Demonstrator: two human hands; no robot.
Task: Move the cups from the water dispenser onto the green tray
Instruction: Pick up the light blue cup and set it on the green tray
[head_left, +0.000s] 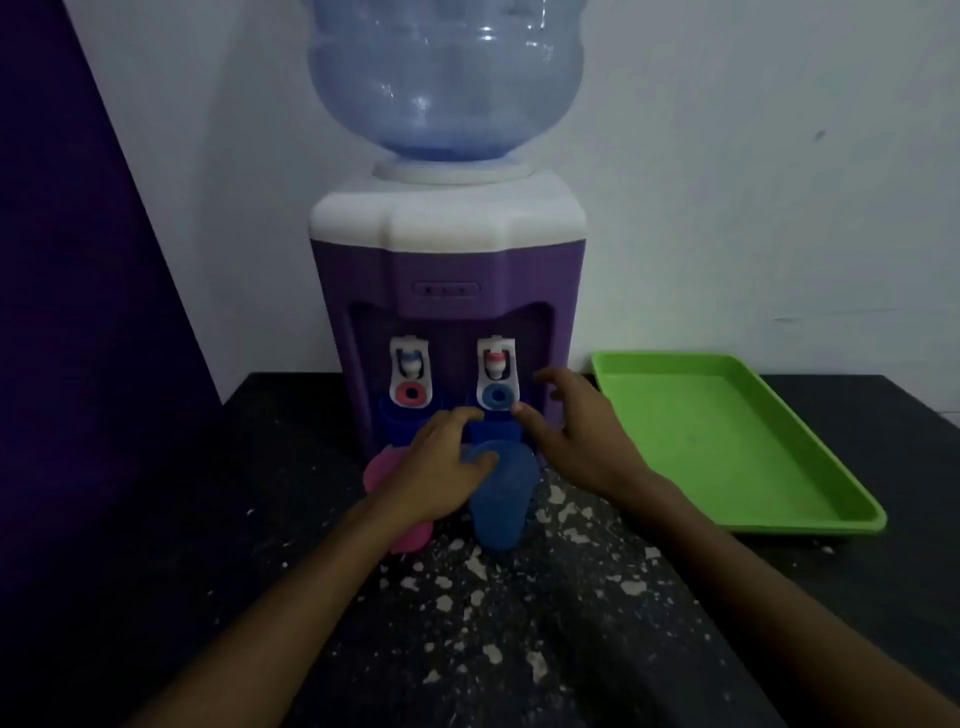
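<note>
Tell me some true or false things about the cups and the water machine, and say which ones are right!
1. The green tray has no cups on it yet. True.
2. The tray sits left of the water dispenser. False: it sits to its right.
3. The blue cup stands on the dark counter in front of the dispenser. True.
4. The right hand is holding the pink cup. False: its fingers are spread open and hold nothing.
5. The left hand reaches over the cups. True.
6. The big bottle on top is green. False: it is clear blue.
</note>
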